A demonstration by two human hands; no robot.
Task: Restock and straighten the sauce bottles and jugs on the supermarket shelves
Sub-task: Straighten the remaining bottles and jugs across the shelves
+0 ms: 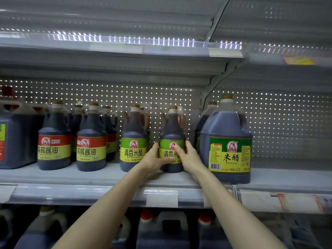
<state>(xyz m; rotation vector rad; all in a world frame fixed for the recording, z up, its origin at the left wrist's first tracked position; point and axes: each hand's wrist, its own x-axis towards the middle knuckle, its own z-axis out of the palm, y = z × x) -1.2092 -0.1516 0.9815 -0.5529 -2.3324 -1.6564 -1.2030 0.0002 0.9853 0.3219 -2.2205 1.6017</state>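
A dark vinegar bottle with a green and yellow label (172, 130) stands upright on the middle shelf (89, 175). My left hand (154, 159) grips its left side, thumb across the lower label. My right hand (188, 157) grips its right side, thumb over the label. A matching green-label bottle (133, 135) stands just to its left. A large rice vinegar jug (227, 141) stands close on the right, near my right wrist.
Red-label soy sauce bottles (53, 139) (91, 141) line the shelf's left part, with a big jug (16, 135) at the far left. More jugs (161, 230) fill the shelf below. The shelf section right of the large jug (291, 177) holds nothing.
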